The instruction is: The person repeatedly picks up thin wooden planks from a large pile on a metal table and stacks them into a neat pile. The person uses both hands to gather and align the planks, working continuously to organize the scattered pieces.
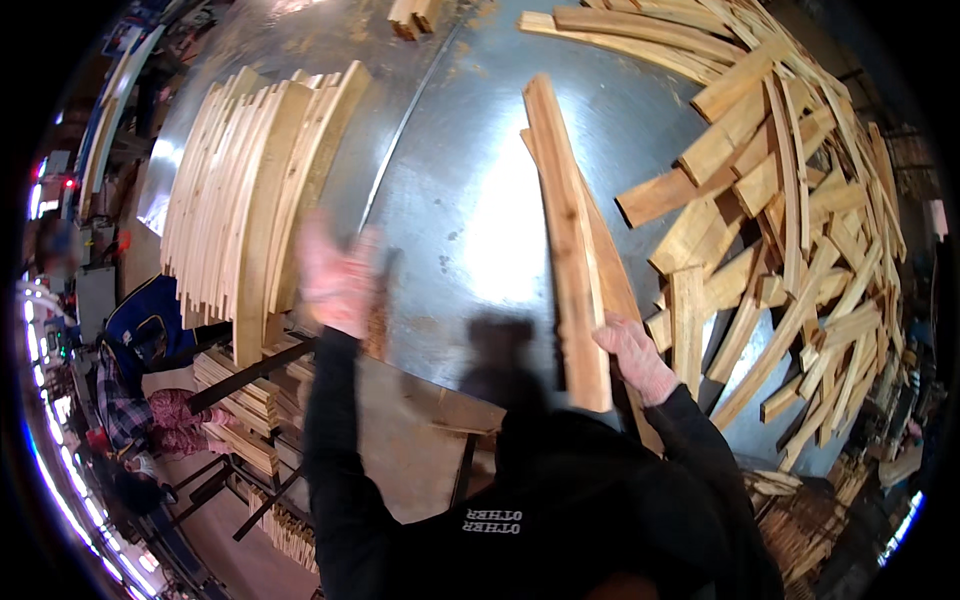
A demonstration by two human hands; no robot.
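Observation:
A long wooden board [570, 250] lies lengthwise in front of me on the metal table, its near end close to my body. Under its right side, a second board [612, 262] shows partly. My right hand [638, 360], in a pale pinkish glove, is closed on the right edge of the upper board near its near end; the thumb and fingertips are partly hidden. Blurred by motion, my left hand [340, 278] is held with fingers apart beside a row of boards [235, 190] standing close together at the left. Nothing shows in its grip.
A large jumbled heap of boards [740, 130] covers the table's right side. Short pieces [413, 15] lie at the far edge. A seam crosses the metal tabletop [440, 200]. At lower left, more boards [240, 400] rest on a dark rack, near another person [140, 420].

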